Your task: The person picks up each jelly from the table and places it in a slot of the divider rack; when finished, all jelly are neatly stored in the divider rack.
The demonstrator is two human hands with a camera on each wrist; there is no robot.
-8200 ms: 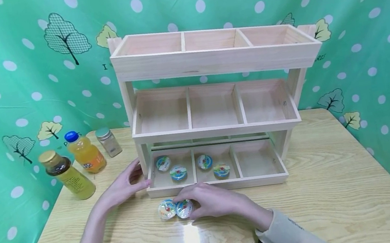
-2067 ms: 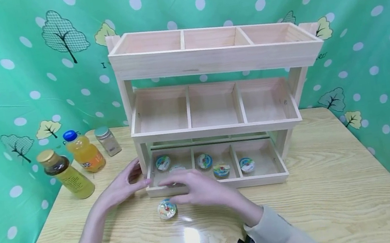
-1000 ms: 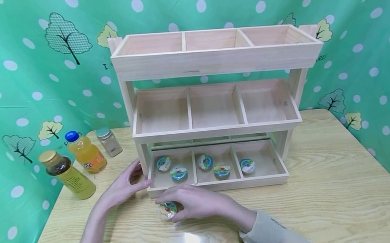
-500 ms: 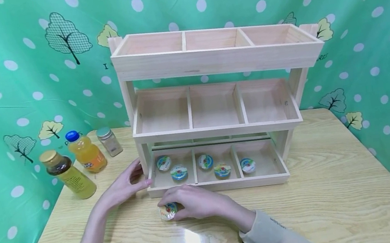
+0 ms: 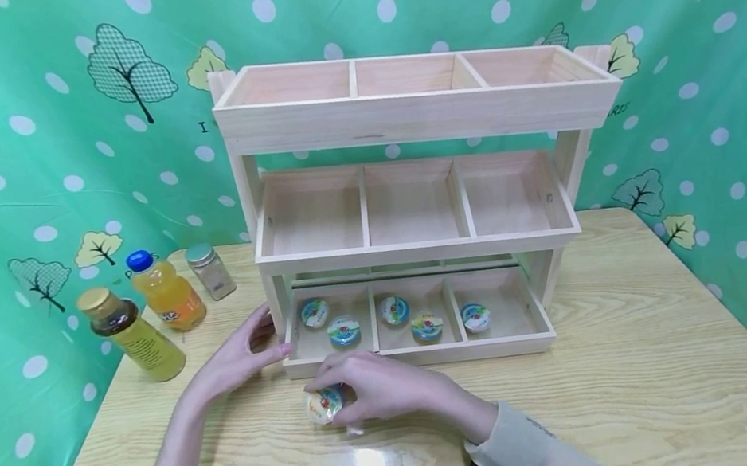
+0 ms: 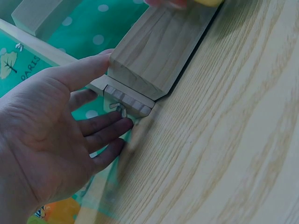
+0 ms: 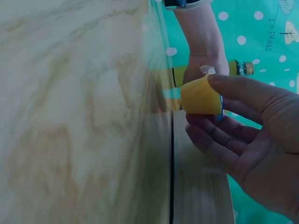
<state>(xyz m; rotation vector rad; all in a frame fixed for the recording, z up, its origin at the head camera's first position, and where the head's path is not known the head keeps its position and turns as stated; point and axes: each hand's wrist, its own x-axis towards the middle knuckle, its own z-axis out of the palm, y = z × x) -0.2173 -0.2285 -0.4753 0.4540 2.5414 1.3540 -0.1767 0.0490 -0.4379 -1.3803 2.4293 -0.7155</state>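
My right hand [image 5: 382,386] pinches a small jelly cup [image 5: 324,406] with a printed foil lid, just in front of the shelf's bottom tier. In the right wrist view the yellow cup [image 7: 201,97] is tipped on its side between thumb and fingers, above the table. My left hand [image 5: 241,356] is at the bottom left corner of the wooden three-tier shelf [image 5: 421,356]. Its thumb touches the tray's front corner, and its loosely extended fingers lie along the side by a wing bolt [image 6: 120,110]. Two jelly cups [image 5: 344,331] sit in the bottom left compartment, two in the middle, one [image 5: 475,317] in the right.
Left of the shelf stand a gold-capped bottle [image 5: 135,337], an orange drink bottle [image 5: 168,292] and a glass jar [image 5: 211,272] with a green lid. The upper tray [image 5: 413,112] and middle tray [image 5: 419,249] overhang the bottom tier. A patterned curtain hangs behind.
A jelly cup from the table now sits in the bottom right compartment. My right hand has moved left to the other cup on the table and pinched it. My left hand has stayed put.
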